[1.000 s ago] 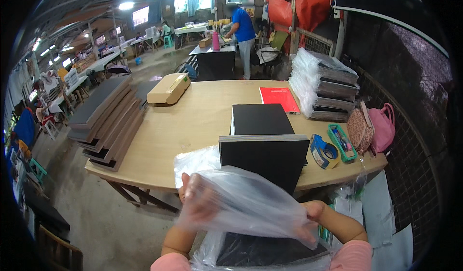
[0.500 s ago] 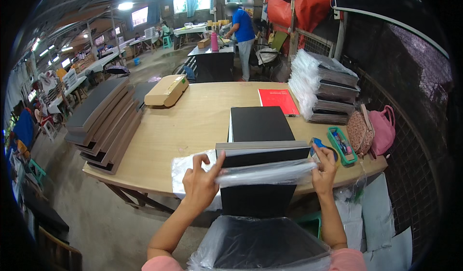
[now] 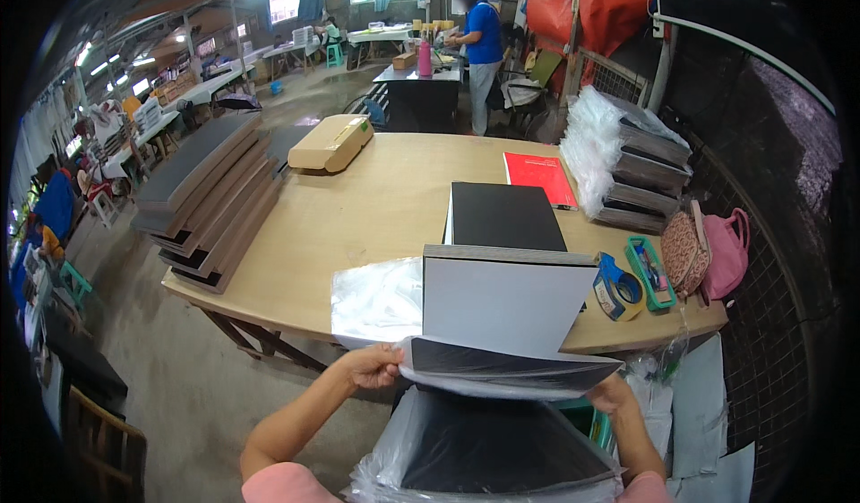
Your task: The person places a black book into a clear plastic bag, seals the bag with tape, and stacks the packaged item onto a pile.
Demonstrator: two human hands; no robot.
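Observation:
A black cover in a clear plastic sleeve [image 3: 511, 366] stretches between my hands, low at the table's front edge. My left hand [image 3: 377, 366] pinches the sleeve's left corner. At its right end, my right hand [image 3: 613, 394] is closed on the edge, some fingers hidden behind it. Beyond it rises a white panel [image 3: 506, 301] with a thick grey page edge along its top; whether it joins the black cover I cannot tell. Behind the panel lies a black album [image 3: 506, 216]. Nearest me, a plastic-wrapped black album [image 3: 502, 445] rests below my hands.
Grey-edged black albums [image 3: 210, 198] are stacked at left, plastic-wrapped ones [image 3: 640, 167] at right. On the table [image 3: 403, 198] lie a cardboard box [image 3: 331, 143], red booklet [image 3: 542, 179], clear sleeves [image 3: 376, 297], tape dispenser [image 3: 616, 288], green basket [image 3: 651, 275] and bags. Someone in blue [image 3: 484, 33] stands beyond.
Both hands have come down and toward me from the album's sides. The bunched plastic strip is now spread over the black cover, and the white panel is exposed. The view has shifted slightly.

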